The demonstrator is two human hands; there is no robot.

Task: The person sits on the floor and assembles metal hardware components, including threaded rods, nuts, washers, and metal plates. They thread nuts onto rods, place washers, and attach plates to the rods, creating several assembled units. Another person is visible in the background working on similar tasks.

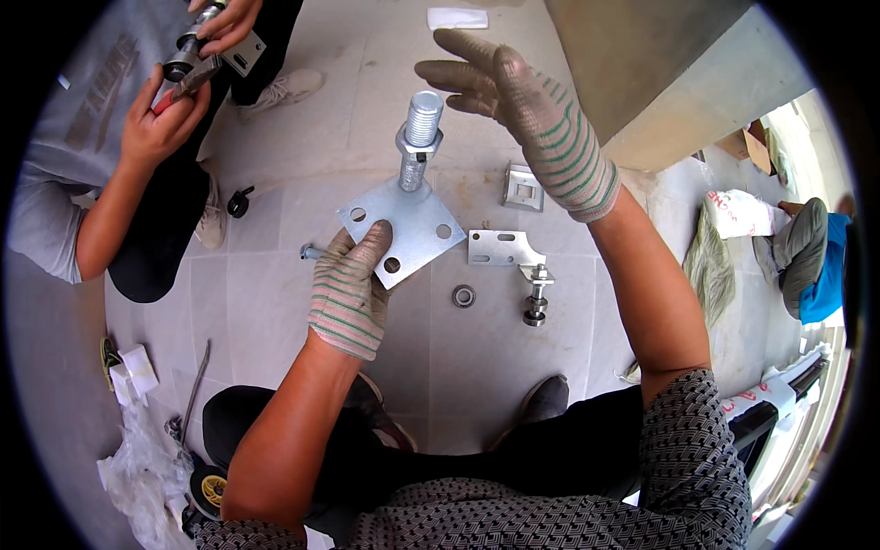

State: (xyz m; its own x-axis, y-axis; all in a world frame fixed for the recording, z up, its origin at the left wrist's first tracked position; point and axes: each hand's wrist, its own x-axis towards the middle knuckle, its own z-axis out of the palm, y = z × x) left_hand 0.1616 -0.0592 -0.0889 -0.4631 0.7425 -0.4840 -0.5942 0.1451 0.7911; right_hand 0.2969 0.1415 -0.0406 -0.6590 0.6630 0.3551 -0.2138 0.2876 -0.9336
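My left hand point(346, 302), in a striped work glove, grips the corner of a square metal plate point(412, 225), thumb on top. The plate has round corner holes, and a thick threaded stud point(423, 119) stands up from it. A hex nut point(419, 144) sits partway along the stud. My gloved right hand point(545, 124) is raised to the right of the stud's top, fingers outstretched, touching nothing. The end of a small bolt point(312, 251) shows beside my left hand; whether I hold it or it lies on the floor, I cannot tell.
On the tiles lie a slotted bracket point(495, 247), a roller bolt assembly point(535, 307), a ring bearing point(464, 295) and a square metal fitting point(523, 189). At left, a co-worker's hands point(160, 124) hold a red-handled tool and a metal part. A large box-shaped block point(678, 110) stands far right.
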